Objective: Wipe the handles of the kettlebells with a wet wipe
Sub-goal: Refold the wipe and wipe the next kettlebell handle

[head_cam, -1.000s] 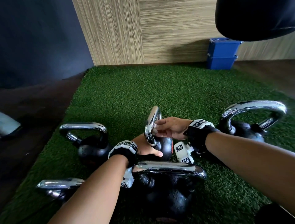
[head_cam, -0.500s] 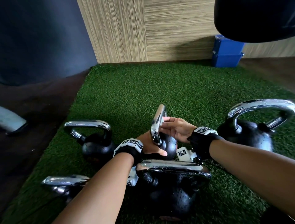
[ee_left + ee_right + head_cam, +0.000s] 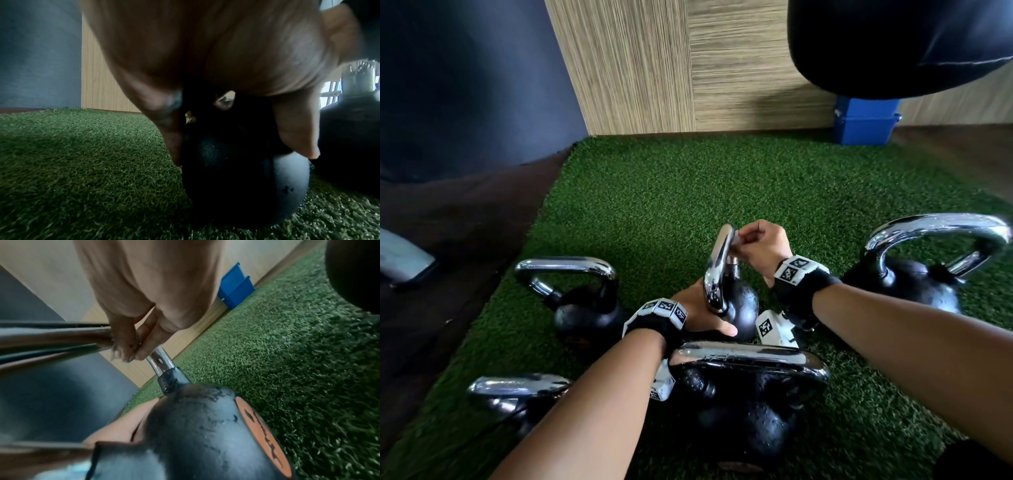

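A small black kettlebell (image 3: 740, 308) with a chrome handle (image 3: 717, 270) stands on the green turf (image 3: 688, 192) in the middle of the head view. My left hand (image 3: 697, 305) grips its round body (image 3: 236, 178), fingers on one side and thumb (image 3: 296, 138) on the other. At the far top corner of the handle (image 3: 51, 335), my right hand (image 3: 755, 245) pinches a wet wipe (image 3: 115, 352) against the chrome. Only a small pale edge of the wipe shows between the fingers (image 3: 131, 347).
Several other chrome-handled kettlebells surround it: one left (image 3: 582, 301), a large one in front (image 3: 750, 394), one front-left (image 3: 517, 390), one right (image 3: 914, 281). Blue bins (image 3: 866, 123) stand by the wood wall. A black punching bag (image 3: 893, 44) hangs at the upper right.
My right hand has slid with the wipe from the middle of the handle up to its top far corner. The left hand keeps its hold on the body.
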